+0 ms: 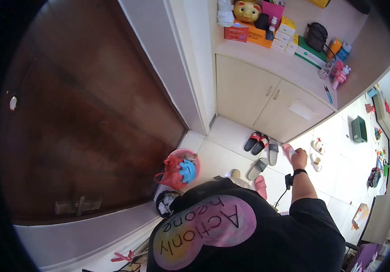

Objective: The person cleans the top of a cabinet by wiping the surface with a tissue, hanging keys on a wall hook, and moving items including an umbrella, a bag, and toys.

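My right hand (299,158) is at the end of my stretched-out arm, above the tiled floor, with a black band on the wrist. Its fingers are curled together. A small pale thing shows at the fingertips, too small to name. Just beside the hand, a pink slipper (288,151) is partly hidden by it. A grey slipper (273,153) lies to its left, and white sandals (318,146) lie to its right. My left hand is out of view.
A white cabinet (245,88) stands ahead, boxes on its counter. A brown door (91,113) fills the left. Near it sits a pink basin (197,163) with a red bag (172,174). A green bin (359,130) stands at right. More slippers (257,168) lie on the floor.
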`<state>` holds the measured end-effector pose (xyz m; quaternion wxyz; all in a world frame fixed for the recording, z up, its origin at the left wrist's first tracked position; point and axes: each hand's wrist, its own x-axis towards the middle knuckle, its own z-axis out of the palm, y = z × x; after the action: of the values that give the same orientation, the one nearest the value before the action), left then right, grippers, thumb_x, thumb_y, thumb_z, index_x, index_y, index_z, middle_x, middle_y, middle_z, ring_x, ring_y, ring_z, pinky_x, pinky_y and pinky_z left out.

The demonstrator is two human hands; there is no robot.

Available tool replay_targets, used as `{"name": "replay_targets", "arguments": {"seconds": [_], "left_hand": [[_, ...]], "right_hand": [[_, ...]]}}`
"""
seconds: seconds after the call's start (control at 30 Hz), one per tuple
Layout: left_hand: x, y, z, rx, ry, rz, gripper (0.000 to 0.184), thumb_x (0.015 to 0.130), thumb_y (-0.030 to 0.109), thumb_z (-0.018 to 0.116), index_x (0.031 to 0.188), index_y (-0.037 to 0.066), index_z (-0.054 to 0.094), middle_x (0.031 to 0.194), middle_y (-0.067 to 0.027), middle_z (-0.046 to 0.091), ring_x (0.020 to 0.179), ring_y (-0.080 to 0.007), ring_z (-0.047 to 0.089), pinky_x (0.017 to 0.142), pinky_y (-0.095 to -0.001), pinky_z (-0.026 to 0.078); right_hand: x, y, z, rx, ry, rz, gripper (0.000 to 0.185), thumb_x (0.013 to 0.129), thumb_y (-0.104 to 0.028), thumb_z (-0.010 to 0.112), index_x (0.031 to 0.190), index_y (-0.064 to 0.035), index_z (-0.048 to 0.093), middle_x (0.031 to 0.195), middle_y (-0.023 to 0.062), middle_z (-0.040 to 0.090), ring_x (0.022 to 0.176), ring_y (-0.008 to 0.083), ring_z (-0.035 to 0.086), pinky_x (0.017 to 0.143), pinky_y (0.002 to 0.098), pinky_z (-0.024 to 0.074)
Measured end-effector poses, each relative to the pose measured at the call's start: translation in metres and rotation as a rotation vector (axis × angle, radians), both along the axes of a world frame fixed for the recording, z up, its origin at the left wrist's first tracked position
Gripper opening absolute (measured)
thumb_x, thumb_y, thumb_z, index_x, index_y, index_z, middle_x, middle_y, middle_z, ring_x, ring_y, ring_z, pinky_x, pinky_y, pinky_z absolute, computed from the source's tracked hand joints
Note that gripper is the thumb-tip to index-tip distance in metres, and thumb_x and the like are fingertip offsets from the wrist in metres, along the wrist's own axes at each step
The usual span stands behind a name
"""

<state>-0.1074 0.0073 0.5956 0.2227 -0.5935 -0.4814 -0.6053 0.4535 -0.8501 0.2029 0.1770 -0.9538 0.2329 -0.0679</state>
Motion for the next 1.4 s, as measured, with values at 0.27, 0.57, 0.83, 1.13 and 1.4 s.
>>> {"name": "replay_targets", "arguments": {"seconds": [0.27, 0.57, 0.83, 1.13, 1.4], "left_hand": [[0.293, -0.129, 0.004, 0.122, -0.106, -0.177, 0.051, 0.096, 0.019, 0.061, 0.140, -0.002, 0.045, 0.123, -0.0248, 0.062, 0.109, -0.0356, 0.063, 0.086, -0.0441, 0.057], [0.566, -0.286, -0.035, -0.049, 0.101, -1.300, 0.055, 0.093, 0.001, 0.058, 0.143, -0.005, 0.034, 0.136, -0.0195, 0.053, 0.124, -0.0296, 0.053, 0.105, -0.0414, 0.044], [0.746, -0.386, -0.116, -0.169, 0.991, -1.681, 0.056, 0.086, 0.011, 0.067, 0.138, 0.002, 0.049, 0.138, -0.0181, 0.053, 0.129, -0.0367, 0.048, 0.109, -0.0454, 0.037], [0.923, -0.483, -0.262, -0.413, 1.019, -1.905, 0.069, 0.088, 0.027, 0.068, 0.147, 0.006, 0.040, 0.151, -0.0232, 0.039, 0.140, -0.0411, 0.036, 0.113, -0.0496, 0.031], [1.039, -0.499, -0.268, -0.487, 0.536, -1.928, 0.036, 0.091, 0.012, 0.055, 0.126, 0.003, 0.057, 0.123, -0.0211, 0.060, 0.117, -0.0375, 0.054, 0.102, -0.0468, 0.039]], "right_hand": [[0.005, -0.083, 0.004, 0.025, -0.006, -0.160, 0.019, 0.078, -0.005, 0.058, 0.091, -0.0008, 0.072, 0.094, 0.0217, 0.068, 0.092, 0.0387, 0.065, 0.084, 0.0438, 0.0526], [0.047, -0.090, 0.024, 0.025, -0.074, 0.105, 0.020, 0.085, -0.005, 0.053, 0.099, -0.0050, 0.067, 0.091, 0.0180, 0.070, 0.089, 0.0382, 0.066, 0.081, 0.0458, 0.0512], [0.136, -0.004, 0.091, 0.224, -0.224, 0.436, 0.025, 0.090, -0.003, 0.052, 0.111, -0.0049, 0.066, 0.102, 0.0187, 0.069, 0.094, 0.0373, 0.066, 0.084, 0.0426, 0.0530], [0.316, 0.039, 0.156, -0.106, -0.564, 0.671, 0.032, 0.078, -0.001, 0.062, 0.107, -0.0101, 0.070, 0.104, 0.0087, 0.070, 0.098, 0.0310, 0.064, 0.085, 0.0423, 0.0517], [0.433, 0.167, 0.137, -0.097, -0.502, 0.942, 0.039, 0.081, -0.017, 0.066, 0.119, -0.0105, 0.067, 0.121, 0.0066, 0.067, 0.114, 0.0282, 0.059, 0.099, 0.0403, 0.0474]]}}
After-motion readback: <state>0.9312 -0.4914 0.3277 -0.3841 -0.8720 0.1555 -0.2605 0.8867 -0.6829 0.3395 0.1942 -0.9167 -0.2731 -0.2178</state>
